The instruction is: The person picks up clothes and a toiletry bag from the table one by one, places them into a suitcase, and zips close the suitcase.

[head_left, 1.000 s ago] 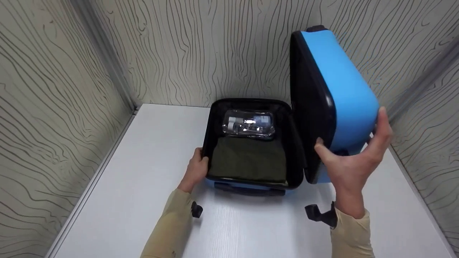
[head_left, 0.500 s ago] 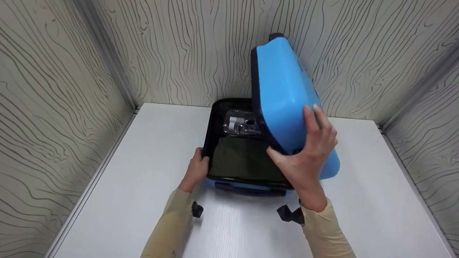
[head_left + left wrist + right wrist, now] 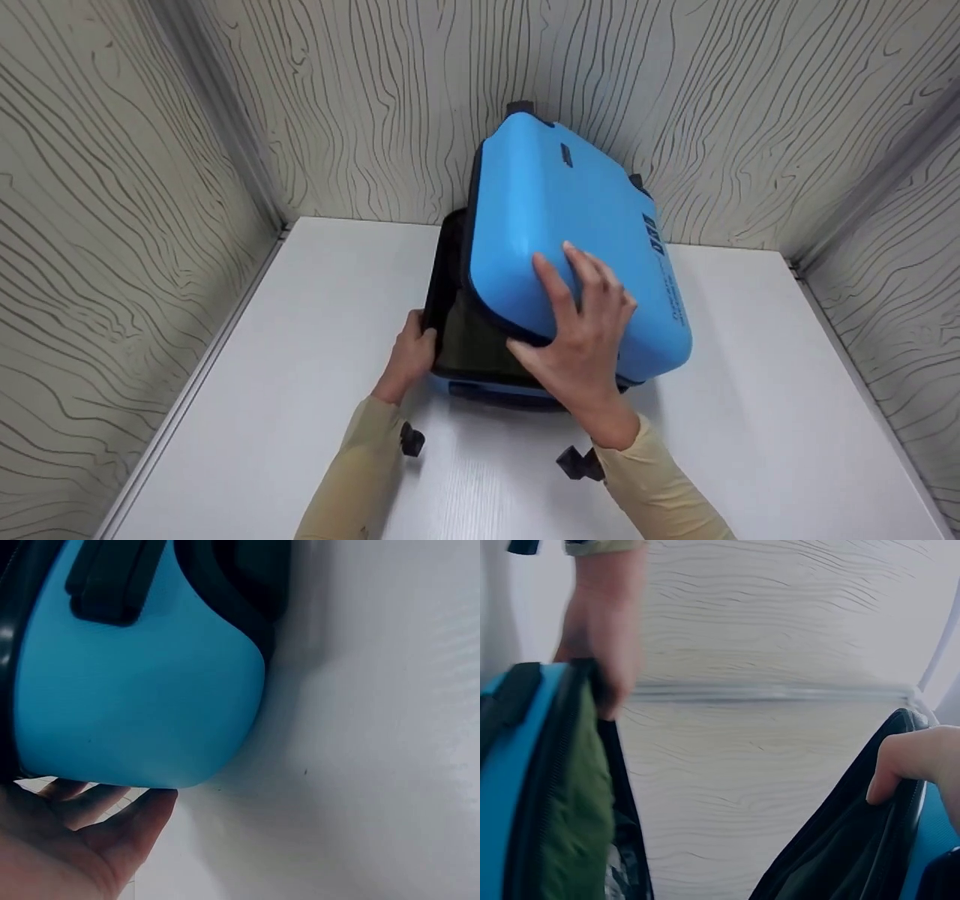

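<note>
A bright blue hard-shell suitcase lies on the table with its lid (image 3: 517,217) half lowered, tilted over the black-lined base (image 3: 446,300). My right hand (image 3: 589,337) holds the lid's near corner, its thumb (image 3: 889,772) over the black rim and the other fingers spread on the blue shell. At the base's left side my left hand (image 3: 409,356) grips the wall, thumb over the rim and fingers outside. Folded dark green cloth (image 3: 480,341) lies inside the base. Part of a clear pouch (image 3: 616,874) shows beside it in the right wrist view; the lid hides it in the head view.
The suitcase stands on a white table (image 3: 300,322) near the wood-grain patterned back panel (image 3: 360,112). Similar panels rise on the left and right. A black carry handle (image 3: 495,396) is on the base's near side. White tabletop extends on both sides.
My right hand has swung the lid from nearly upright leftward and down, covering most of the base and the clear pouch. My left hand has stayed at the base's rim.
</note>
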The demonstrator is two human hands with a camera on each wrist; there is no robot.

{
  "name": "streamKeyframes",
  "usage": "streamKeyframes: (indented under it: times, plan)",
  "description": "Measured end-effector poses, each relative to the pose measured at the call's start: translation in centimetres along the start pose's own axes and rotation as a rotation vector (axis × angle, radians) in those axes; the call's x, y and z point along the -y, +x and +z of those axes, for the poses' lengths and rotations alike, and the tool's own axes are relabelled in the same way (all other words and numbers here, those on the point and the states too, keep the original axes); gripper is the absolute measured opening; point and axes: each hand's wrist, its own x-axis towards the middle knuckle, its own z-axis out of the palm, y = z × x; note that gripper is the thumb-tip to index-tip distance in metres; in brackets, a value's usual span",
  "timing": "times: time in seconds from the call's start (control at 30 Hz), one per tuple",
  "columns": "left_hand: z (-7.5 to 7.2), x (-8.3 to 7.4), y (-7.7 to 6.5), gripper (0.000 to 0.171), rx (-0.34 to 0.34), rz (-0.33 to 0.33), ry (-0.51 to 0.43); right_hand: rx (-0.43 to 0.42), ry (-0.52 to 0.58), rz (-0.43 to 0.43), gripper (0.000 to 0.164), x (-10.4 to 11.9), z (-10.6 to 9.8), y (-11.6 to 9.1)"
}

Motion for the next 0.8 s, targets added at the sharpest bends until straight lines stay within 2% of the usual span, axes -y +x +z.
streamKeyframes:
  times: [0.3, 0.53, 0.8]
  plan:
    - [0.2, 0.4, 0.3, 0.040, 0.007, -0.004, 0.016, 0.140, -0.099, -0.094, 0.106, 1.2, 2.7, -2.2]
    - [0.1, 0.5, 0.1, 0.040, 0.008, 0.045, 0.032, 0.237, -0.146, -0.170, 0.107, 2.0, 4.8, -4.1]
    - [-0.1, 0.8, -0.2, 0.041, 0.024, 0.119, 0.018, 0.311, -0.196, -0.236, 0.110, 2.2, 5.9, -5.9]
